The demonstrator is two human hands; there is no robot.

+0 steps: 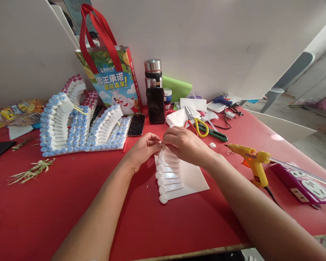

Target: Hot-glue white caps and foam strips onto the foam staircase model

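A white sheet of board lies on the red table in front of me. Along its left edge runs a row of white rolled-paper pieces, each with a round spiral end, laid side by side. At the far end of this row my left hand is closed, thumb and forefinger pinching a white rolled-paper piece. My right hand meets it there from the other side, its fingertips closed on the same piece. The fingers hide much of that piece.
A yellow glue gun rests at right beside a purple power strip. Scissors and a green cutter lie behind my right hand. Phones, a flask, a bag and blue-tipped white models stand further back.
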